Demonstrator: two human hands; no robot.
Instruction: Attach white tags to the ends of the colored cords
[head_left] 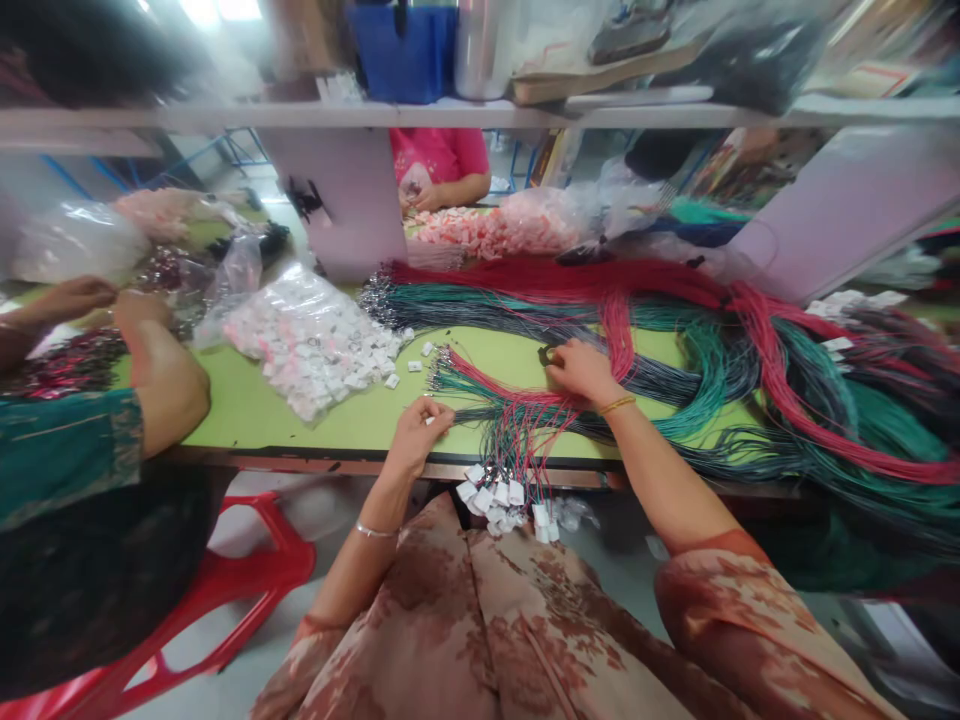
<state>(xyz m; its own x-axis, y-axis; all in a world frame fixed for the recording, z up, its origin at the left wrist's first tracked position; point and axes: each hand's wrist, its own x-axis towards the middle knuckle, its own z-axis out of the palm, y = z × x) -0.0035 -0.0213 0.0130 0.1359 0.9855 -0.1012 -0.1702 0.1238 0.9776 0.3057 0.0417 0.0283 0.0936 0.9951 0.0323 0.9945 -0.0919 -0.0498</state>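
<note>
My left hand [421, 432] is closed near the table's front edge, thumb and fingers pinched at the left ends of dark wires [480, 413]; a small white piece shows between the fingers. To the right and further back, my right hand [582, 370] is closed at a small black object [545, 355]. Red wires [487, 380] run between the hands. Wires with white connectors [506, 495] hang over the front edge. Behind lie long bundles of red wires [540, 278], green wires [705, 370] and dark wires [480, 318]. A few white connectors [415, 366] lie loose on the green table.
A clear bag of white connectors [300, 335] lies left of my hands on the green table [360, 405]. At far left, a co-worker's arms [161, 370] reach over the table, beside a red stool [277, 540]. Another person [442, 165] sits opposite, below a shelf [450, 115].
</note>
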